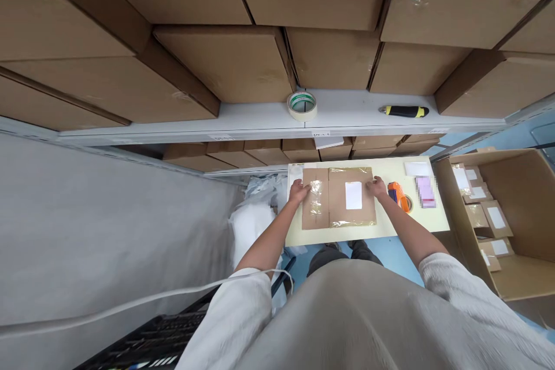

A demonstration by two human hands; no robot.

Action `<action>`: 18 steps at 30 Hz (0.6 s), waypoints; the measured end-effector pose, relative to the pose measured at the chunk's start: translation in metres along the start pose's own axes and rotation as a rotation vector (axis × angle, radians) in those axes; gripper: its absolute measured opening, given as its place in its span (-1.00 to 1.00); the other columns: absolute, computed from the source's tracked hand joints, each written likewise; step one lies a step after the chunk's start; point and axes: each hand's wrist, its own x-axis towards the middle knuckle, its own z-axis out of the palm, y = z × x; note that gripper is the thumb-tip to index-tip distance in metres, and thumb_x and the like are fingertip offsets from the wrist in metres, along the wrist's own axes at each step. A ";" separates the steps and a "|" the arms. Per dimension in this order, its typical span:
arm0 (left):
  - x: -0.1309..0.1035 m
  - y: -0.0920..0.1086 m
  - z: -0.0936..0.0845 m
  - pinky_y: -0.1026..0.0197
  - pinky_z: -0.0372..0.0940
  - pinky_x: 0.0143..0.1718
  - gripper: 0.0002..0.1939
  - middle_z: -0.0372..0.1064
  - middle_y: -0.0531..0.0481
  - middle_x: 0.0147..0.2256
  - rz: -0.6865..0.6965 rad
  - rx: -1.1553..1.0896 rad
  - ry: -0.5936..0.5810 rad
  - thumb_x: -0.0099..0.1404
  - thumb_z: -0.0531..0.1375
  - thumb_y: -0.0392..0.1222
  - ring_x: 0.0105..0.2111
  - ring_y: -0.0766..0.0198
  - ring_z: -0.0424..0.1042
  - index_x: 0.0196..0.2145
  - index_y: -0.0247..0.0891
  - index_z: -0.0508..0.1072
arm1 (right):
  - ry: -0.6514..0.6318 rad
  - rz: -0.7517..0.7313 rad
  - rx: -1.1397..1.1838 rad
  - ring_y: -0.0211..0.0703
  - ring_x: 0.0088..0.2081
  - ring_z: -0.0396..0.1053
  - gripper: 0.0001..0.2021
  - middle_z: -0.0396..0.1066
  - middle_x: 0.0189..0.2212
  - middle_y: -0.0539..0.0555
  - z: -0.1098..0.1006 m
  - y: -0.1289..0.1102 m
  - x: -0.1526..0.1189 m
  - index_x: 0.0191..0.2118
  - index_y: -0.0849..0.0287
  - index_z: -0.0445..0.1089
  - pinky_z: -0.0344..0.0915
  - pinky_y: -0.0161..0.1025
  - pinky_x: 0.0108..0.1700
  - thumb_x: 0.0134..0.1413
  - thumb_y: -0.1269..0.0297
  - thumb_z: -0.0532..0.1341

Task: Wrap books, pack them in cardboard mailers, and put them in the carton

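Note:
A flat brown cardboard box (337, 199) lies on the cream tabletop (299, 235), with clear tape along its edges and across its left part. A blank-looking white label (353, 196) is stuck on its right half. My left hand (299, 191) grips the box's left edge, thumb on top. At the opposite edge, my right hand (376, 186) pinches the cardboard, its fingertips partly hidden. Just right of that hand lies an orange tape dispenser (395, 192). Farther right are a pinkish pad of slips (425, 192) and a white paper (417, 169).
Shelves of cardboard boxes (229, 63) rise behind the table. On the shelf edge sit a tape roll (302, 106) and a black-yellow utility knife (404, 111). A large open carton (520, 185) at right holds several labelled parcels. A white cable (173, 293) crosses at left.

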 end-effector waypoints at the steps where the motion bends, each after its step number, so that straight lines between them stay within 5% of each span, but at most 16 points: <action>1: -0.002 0.001 -0.002 0.15 0.44 0.04 -0.49 0.59 -0.14 0.00 0.013 -0.003 -0.004 0.24 0.41 -0.18 -0.01 0.08 0.62 0.12 -0.22 0.46 | 0.005 0.001 0.006 0.05 0.03 0.55 -0.31 0.54 0.13 0.28 -0.003 0.001 -0.002 0.39 0.29 0.28 0.45 -0.18 0.01 0.14 0.21 0.24; 8: -0.015 0.030 -0.003 0.14 0.45 0.02 -0.68 0.62 -0.08 -0.09 0.170 0.004 -0.034 0.34 0.28 -0.20 -0.07 0.10 0.61 0.05 -0.18 0.53 | 0.120 -0.091 0.037 0.11 -0.05 0.53 -0.54 0.60 -0.01 0.22 -0.026 -0.004 -0.020 0.14 0.16 0.49 0.44 -0.12 -0.06 0.15 0.17 0.19; 18: -0.039 0.092 -0.004 0.12 0.41 0.14 -0.62 0.56 -0.19 0.13 0.405 -0.141 -0.041 0.48 0.21 -0.06 0.11 0.09 0.55 0.18 -0.21 0.50 | 0.353 -0.366 0.296 0.09 0.10 0.46 -0.50 0.56 0.13 0.27 -0.087 -0.028 -0.054 0.17 0.22 0.46 0.38 -0.12 0.14 0.28 0.02 0.11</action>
